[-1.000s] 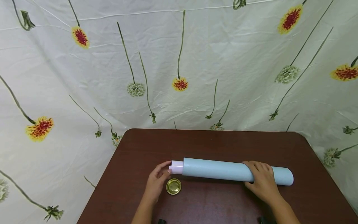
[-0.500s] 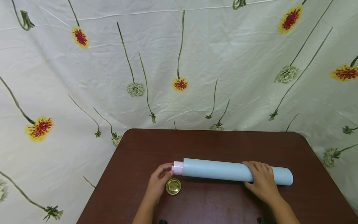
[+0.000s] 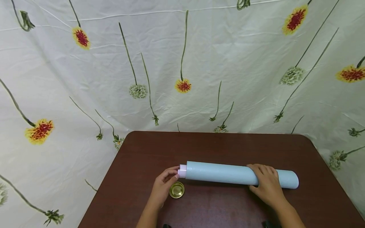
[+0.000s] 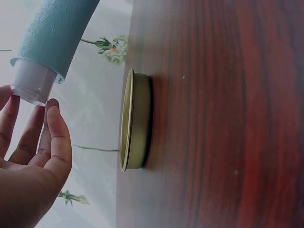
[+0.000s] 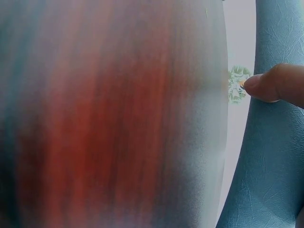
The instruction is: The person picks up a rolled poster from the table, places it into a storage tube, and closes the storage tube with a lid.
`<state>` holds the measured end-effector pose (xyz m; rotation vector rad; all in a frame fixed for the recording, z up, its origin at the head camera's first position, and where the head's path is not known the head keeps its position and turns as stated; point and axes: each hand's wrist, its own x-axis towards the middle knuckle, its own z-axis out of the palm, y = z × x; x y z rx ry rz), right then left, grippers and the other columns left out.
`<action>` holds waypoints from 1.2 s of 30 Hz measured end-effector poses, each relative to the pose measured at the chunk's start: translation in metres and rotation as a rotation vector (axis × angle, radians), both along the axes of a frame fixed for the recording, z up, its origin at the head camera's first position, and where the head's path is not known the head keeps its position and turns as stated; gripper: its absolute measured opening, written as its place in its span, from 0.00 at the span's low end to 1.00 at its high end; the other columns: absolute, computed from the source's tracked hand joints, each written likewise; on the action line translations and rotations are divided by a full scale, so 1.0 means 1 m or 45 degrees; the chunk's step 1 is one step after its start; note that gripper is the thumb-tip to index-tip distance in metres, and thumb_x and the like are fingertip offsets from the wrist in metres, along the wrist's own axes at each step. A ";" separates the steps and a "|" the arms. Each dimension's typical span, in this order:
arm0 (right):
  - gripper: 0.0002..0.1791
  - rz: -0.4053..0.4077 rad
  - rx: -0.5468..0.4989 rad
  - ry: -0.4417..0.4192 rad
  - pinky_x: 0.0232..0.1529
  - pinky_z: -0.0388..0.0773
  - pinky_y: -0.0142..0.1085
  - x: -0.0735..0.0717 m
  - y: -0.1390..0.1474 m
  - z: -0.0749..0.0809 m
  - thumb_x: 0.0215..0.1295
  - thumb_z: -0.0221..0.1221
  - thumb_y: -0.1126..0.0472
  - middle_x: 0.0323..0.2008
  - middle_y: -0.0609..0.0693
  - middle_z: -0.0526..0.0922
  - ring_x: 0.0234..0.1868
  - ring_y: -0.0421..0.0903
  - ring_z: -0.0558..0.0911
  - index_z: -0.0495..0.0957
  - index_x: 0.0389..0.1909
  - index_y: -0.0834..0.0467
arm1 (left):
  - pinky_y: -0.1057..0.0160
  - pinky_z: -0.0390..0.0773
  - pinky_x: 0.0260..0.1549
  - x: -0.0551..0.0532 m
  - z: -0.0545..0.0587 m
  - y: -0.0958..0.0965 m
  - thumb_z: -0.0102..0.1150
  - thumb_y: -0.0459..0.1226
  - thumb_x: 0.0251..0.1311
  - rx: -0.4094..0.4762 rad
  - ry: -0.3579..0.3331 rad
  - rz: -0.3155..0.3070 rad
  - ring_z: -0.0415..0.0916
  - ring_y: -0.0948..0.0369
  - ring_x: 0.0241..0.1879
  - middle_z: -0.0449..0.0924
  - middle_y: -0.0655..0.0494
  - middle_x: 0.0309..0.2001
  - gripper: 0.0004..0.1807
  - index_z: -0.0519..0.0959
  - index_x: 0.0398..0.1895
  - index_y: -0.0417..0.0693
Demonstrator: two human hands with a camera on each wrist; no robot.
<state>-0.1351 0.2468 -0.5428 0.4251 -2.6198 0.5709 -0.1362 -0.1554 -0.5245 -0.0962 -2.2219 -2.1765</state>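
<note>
A long light blue roll of textured sheet [image 3: 216, 172] lies across the brown table. Out of its left end sticks a short pale pinkish-white inner tube [image 3: 182, 171], glossy at its tip. My left hand [image 3: 163, 186] pinches that tip between thumb and fingers; the left wrist view shows the fingertips around the inner tube's end [image 4: 33, 80]. Toward the other end, my right hand [image 3: 266, 183] grips the blue roll from above, thumb on the near side. In the right wrist view, one digit [image 5: 275, 85] lies against the blue surface [image 5: 270, 156].
A shallow round gold tin [image 3: 176, 190] sits on the table [image 3: 222, 202], just right of my left hand and below the roll's left end. Behind the table hangs a white cloth [image 3: 205, 57] printed with flowers.
My left hand has moved slightly right, and less of the inner tube now sticks out of the blue roll. The right hand and the gold tin have stayed put.
</note>
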 end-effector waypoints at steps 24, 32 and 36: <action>0.48 -0.009 0.009 -0.017 0.59 0.59 0.60 0.002 -0.003 0.002 0.29 0.81 0.64 0.52 0.56 0.81 0.55 0.60 0.75 0.76 0.61 0.52 | 0.71 0.76 0.56 0.001 0.002 0.005 0.60 0.27 0.63 -0.061 -0.064 -0.149 0.76 0.63 0.62 0.78 0.51 0.64 0.09 0.82 0.45 0.42; 0.47 -0.001 0.013 -0.005 0.59 0.60 0.60 0.002 -0.003 0.002 0.29 0.81 0.64 0.51 0.56 0.81 0.55 0.59 0.75 0.76 0.60 0.52 | 0.70 0.76 0.53 0.001 0.001 0.009 0.60 0.27 0.60 -0.159 -0.094 -0.183 0.74 0.60 0.62 0.77 0.53 0.65 0.14 0.82 0.49 0.45; 0.47 0.002 0.012 -0.011 0.59 0.60 0.60 0.002 -0.003 0.003 0.29 0.81 0.64 0.51 0.56 0.81 0.55 0.59 0.75 0.76 0.60 0.52 | 0.70 0.77 0.51 0.003 0.002 0.012 0.61 0.29 0.60 -0.185 -0.115 -0.196 0.73 0.54 0.63 0.75 0.49 0.67 0.15 0.82 0.51 0.42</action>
